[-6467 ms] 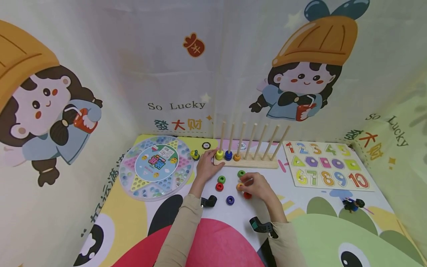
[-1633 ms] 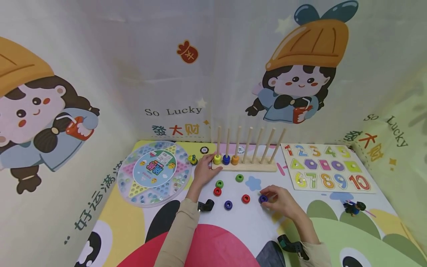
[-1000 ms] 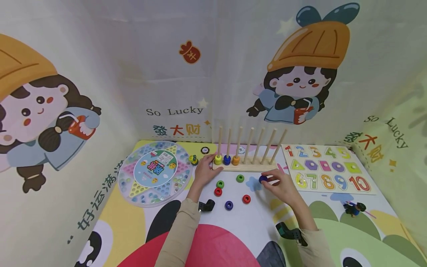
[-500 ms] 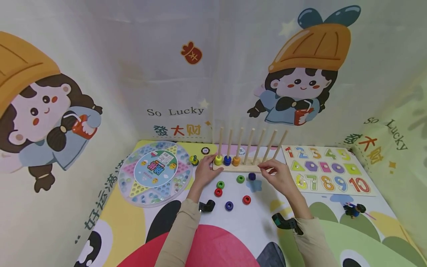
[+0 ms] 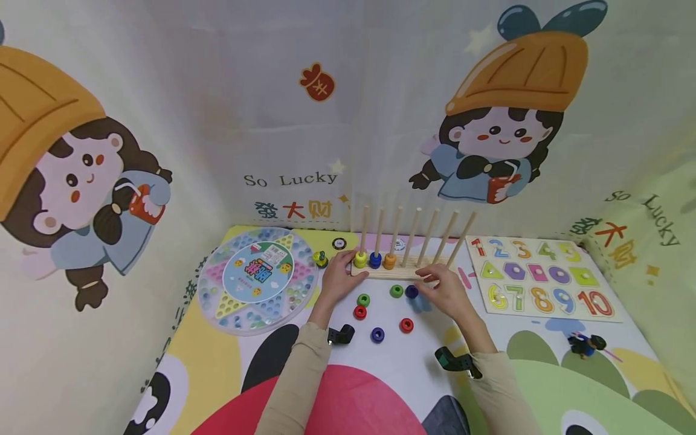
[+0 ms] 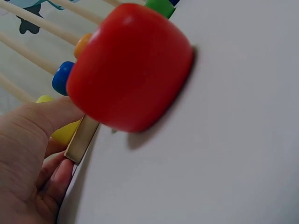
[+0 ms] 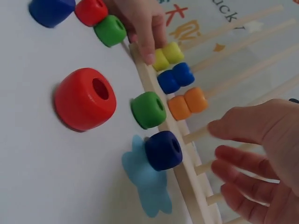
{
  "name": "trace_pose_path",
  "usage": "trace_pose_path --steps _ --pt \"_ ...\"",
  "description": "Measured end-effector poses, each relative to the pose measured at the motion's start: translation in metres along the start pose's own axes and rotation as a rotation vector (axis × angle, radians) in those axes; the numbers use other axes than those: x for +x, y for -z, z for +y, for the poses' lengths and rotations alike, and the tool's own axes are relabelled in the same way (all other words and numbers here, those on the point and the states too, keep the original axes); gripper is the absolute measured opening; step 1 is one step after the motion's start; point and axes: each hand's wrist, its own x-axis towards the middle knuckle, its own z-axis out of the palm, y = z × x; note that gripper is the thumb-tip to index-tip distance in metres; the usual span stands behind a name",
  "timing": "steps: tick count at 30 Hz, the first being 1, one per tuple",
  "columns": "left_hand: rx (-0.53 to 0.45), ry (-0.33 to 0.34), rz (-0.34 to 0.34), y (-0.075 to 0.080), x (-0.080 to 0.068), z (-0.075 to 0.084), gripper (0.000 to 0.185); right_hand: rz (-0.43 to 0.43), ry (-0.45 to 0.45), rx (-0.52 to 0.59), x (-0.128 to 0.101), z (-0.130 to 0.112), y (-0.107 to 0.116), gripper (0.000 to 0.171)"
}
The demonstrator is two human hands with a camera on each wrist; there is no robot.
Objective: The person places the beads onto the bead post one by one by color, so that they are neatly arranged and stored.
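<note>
1. Printed cloth (image 5: 217, 90) is hung behind the table (image 5: 397, 350), which is covered with a bright cartoon design.
2. Near the middle of the table's far edge, the rack (image 5: 388, 273) is set, fitted with seven upright pegs (image 5: 411, 237).
3. Two beads apiece are stacked on its three leftmost pegs: yellow beads (image 5: 360, 260), blue beads (image 5: 375, 260) and orange beads (image 5: 389, 261).
4. Its left end is gripped between the thumb and fingers of the left hand (image 5: 338, 277).
5. An empty right hand (image 5: 443, 291) is held by its right half, thumb parted from loosely bent fingers; whether the rack is touched cannot be told.
6. Near those fingertips, the dark blue bead (image 5: 412, 292) is left standing on the table, with one green bead (image 5: 397, 291) just beside it.
7. Nearer the table's front edge, another green bead (image 5: 363, 299), two red beads (image 5: 359, 312) and a second dark blue one (image 5: 377, 335) are scattered.
8. Its far left corner is occupied by a round game board (image 5: 258, 272), its far right by a number board (image 5: 522, 313); a figurine (image 5: 586, 344) is placed towards the right edge.
</note>
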Motion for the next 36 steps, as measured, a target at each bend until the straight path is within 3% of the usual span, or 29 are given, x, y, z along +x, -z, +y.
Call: trace_pose_path --steps 6,12,18,25,36 --pt "0.003 -0.008 0.013 0.0 0.0 0.002 0.069 -0.083 -0.033 0.004 -0.001 0.006 -0.009 0.028" --pt "-0.004 -0.004 0.016 0.0 -0.001 0.004 0.069 -0.093 -0.082 0.015 -0.004 0.013 -0.016 0.028" --pt "-0.001 0.008 0.011 0.0 -0.002 0.004 0.069 -0.04 -0.081 0.053 -0.003 0.007 -0.011 0.026" --pt "-0.007 0.015 0.01 0.002 -0.002 0.005 0.068 0.025 -0.005 0.088 0.006 -0.012 0.009 0.031" --pt "-0.01 -0.006 0.02 0.001 -0.003 0.003 0.068 0.177 0.096 0.026 0.019 -0.048 0.035 0.029"
